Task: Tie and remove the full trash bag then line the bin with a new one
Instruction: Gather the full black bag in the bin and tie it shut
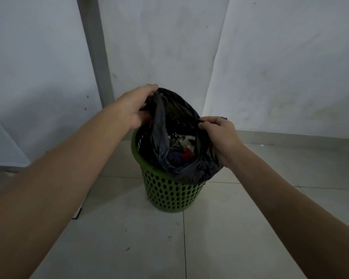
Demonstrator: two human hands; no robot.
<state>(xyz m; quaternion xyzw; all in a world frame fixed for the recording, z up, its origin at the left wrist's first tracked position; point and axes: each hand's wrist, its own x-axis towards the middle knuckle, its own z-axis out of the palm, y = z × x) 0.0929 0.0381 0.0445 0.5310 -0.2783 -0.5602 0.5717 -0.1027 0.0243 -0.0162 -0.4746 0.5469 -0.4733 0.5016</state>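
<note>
A green perforated bin [165,196] stands on the tiled floor in a corner. A black trash bag [181,109] sits in it, its mouth pulled up above the rim and open, with red, white and blue rubbish [184,152] showing inside. My left hand [137,105] grips the bag's far left edge. My right hand [220,133] grips the bag's right edge. Part of the bag hangs over the bin's right front rim.
Pale walls [169,47] meet in a corner right behind the bin. A grey vertical post [97,57] runs up the left wall. A white panel or door [4,146] leans at the far left. Light floor tiles [149,238] spread in front.
</note>
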